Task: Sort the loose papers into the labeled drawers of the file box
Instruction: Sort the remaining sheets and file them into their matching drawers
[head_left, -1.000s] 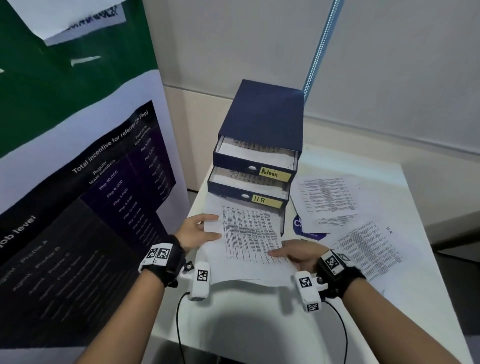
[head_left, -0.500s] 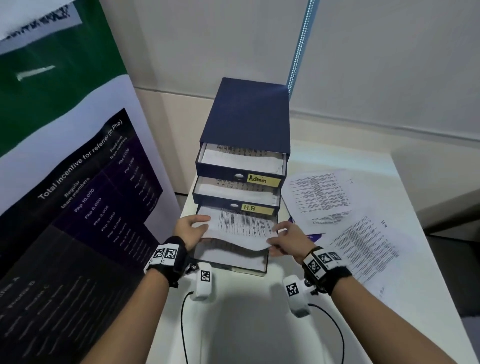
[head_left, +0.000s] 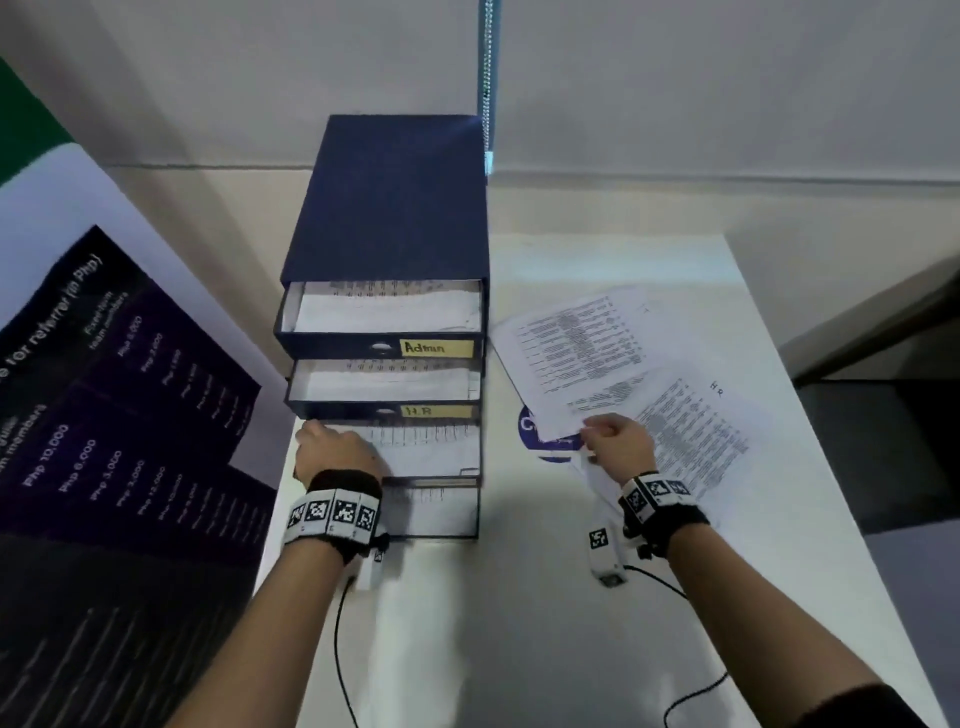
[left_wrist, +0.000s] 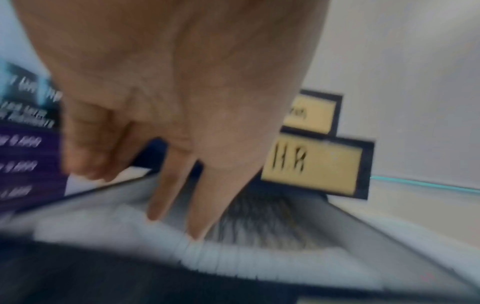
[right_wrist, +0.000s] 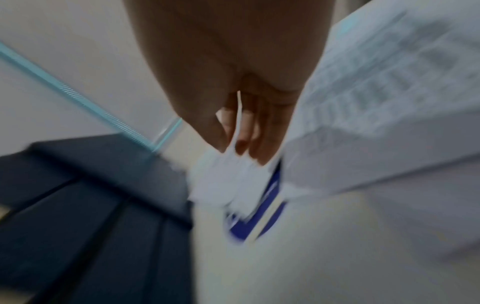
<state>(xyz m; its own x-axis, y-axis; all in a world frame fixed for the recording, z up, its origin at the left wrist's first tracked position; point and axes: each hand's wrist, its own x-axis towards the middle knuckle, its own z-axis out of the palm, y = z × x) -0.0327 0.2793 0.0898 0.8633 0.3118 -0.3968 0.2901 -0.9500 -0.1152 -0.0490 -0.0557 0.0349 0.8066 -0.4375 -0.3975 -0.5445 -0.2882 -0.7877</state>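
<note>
The navy file box (head_left: 389, 208) stands at the table's back left, its drawers pulled out in steps. The top one is labelled Admin (head_left: 436, 347), the second HR (head_left: 439, 411) (left_wrist: 311, 166). A printed sheet (head_left: 431, 447) lies in the third drawer. My left hand (head_left: 332, 454) rests on that sheet at the left, fingers (left_wrist: 166, 185) straight on the paper. My right hand (head_left: 621, 447) pinches the near corner of a loose printed sheet (head_left: 571, 353) between thumb and fingers (right_wrist: 233, 133). Another loose sheet (head_left: 696, 436) marked HR lies just right of it.
A large printed banner (head_left: 104, 415) leans along the table's left side, close to the file box. A blue round mark (head_left: 540, 439) shows under the loose sheets. Wrist-camera cables (head_left: 340, 649) trail over the white table (head_left: 519, 649) near me. The wall runs behind the box.
Both hands lowered a sheet into the third drawer. The right hand then let go and moved right to pinch a loose sheet. The left hand stayed on the paper in the drawer.
</note>
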